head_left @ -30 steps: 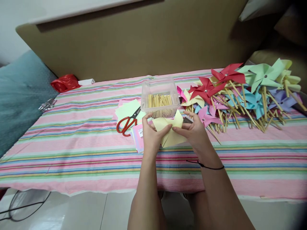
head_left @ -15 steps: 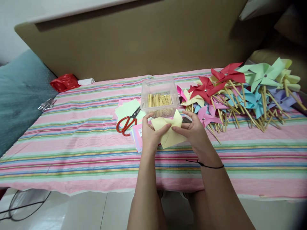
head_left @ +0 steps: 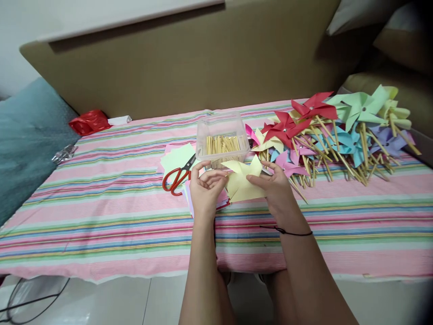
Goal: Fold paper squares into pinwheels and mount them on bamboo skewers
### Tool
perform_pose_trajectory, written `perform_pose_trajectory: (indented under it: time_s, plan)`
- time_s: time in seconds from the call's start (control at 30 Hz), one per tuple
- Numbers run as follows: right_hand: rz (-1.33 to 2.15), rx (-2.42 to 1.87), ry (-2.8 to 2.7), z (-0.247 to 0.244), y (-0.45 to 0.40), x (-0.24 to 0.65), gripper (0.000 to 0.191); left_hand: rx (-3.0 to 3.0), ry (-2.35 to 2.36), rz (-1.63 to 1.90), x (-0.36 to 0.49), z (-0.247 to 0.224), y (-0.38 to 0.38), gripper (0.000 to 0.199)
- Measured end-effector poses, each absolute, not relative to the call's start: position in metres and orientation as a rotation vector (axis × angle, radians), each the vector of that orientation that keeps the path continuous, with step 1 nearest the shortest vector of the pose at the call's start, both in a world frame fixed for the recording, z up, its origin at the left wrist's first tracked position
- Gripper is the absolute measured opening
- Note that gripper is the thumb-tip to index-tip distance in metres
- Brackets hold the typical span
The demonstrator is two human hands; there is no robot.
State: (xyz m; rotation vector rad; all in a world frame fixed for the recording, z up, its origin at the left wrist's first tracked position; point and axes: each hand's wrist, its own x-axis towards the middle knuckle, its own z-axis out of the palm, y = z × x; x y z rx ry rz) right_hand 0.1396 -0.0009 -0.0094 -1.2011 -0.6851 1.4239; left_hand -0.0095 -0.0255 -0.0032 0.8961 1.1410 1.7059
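Between pinched right fingers (head_left: 260,181), yellow paper (head_left: 243,186); curled left fingers (head_left: 216,173) apparently touch its edge

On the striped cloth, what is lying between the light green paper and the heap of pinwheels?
A clear plastic box with thin sticks inside stands between the light green paper and the pinwheels; the head view shows it.

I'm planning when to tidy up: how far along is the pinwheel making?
Looks done: a pile of colorful pinwheels on sticks, at the right. In hand: one pale yellow paper, cut and partly folded, held by the right hand with the left hand at its edge. Left: this one shows no stick, and loose flat sheets and sticks in the clear box look unused. How many are wanted, I can't tell.
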Motion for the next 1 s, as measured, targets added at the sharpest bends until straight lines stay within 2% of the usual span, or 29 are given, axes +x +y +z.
perform_pose_trajectory:
  time_s: [0.1,0.3,0.6,1.0]
  plan:
    - [1.425,-1.214,-0.654,-0.01,0.001,0.14,0.088,0.946,1.11,1.662,-0.009,-0.001,-0.029,0.053]
    - [1.444,-1.193,-0.682,-0.01,0.002,0.141,0.085,0.923,1.149,1.538,-0.006,0.001,-0.031,0.037]
    - [1.417,-1.159,-0.756,-0.011,-0.002,0.137,0.082,0.97,1.239,1.586,0.002,-0.004,-0.027,0.033]
    - [1.395,-1.127,-0.731,-0.009,-0.002,0.135,0.078,1.254,1.378,1.539,0.006,-0.004,-0.03,0.017]
